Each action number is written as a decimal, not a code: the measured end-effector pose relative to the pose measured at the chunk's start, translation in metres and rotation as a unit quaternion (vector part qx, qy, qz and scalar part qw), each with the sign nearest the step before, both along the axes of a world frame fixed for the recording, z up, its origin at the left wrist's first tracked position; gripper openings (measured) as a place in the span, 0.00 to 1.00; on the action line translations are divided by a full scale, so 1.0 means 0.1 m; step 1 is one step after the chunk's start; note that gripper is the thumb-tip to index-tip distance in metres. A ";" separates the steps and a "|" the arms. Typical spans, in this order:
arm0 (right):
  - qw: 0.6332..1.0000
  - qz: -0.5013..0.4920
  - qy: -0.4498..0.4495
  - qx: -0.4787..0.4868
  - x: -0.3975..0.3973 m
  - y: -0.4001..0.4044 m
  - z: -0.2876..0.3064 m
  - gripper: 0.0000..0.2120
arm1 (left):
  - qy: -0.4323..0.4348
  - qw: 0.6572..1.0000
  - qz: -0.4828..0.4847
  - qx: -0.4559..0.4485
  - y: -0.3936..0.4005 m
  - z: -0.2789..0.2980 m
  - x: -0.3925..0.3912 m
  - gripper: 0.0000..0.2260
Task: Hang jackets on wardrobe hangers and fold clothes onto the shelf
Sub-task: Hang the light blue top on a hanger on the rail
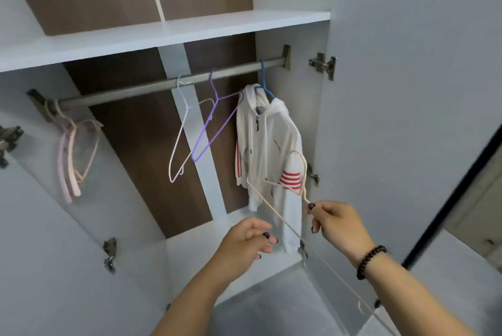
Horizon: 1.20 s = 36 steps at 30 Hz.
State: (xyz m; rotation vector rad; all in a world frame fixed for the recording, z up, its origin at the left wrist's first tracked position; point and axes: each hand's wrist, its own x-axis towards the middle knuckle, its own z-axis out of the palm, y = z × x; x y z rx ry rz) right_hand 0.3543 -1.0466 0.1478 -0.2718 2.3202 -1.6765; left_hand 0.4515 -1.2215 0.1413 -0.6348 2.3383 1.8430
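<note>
A white hooded jacket (269,145) with red stripes hangs on a blue hanger (264,82) at the right end of the wardrobe rail (130,92). A white hanger (180,129) and a purple hanger (210,126) hang bare on the rail's middle. My right hand (336,220) pinches the neck of a cream wire hanger (277,213) below the jacket; the hanger's hook points up over the jacket's sleeve. My left hand (244,246) hovers beside the hanger's long bar with fingers loosely spread, holding nothing.
A white shelf (163,36) runs above the rail. Pink hangers (72,156) are tied in a bundle at the rail's left end. The wardrobe doors (407,91) stand swung out on both sides. The wardrobe floor (195,254) lies below my hands.
</note>
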 end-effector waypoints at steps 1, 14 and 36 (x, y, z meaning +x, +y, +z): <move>1.000 0.003 0.003 0.010 0.08 0.14 -0.02 0.13 | 0.003 1.000 -0.010 0.001 0.12 -0.01 0.02 0.08; 0.985 0.084 0.066 0.132 0.39 2.29 -0.03 0.14 | 0.185 0.923 -0.162 -0.295 1.90 -0.12 -0.33 0.10; 0.947 -0.316 -0.016 0.049 0.34 5.52 -0.87 0.13 | 0.018 0.975 -0.223 -0.006 5.25 -0.74 -1.42 0.09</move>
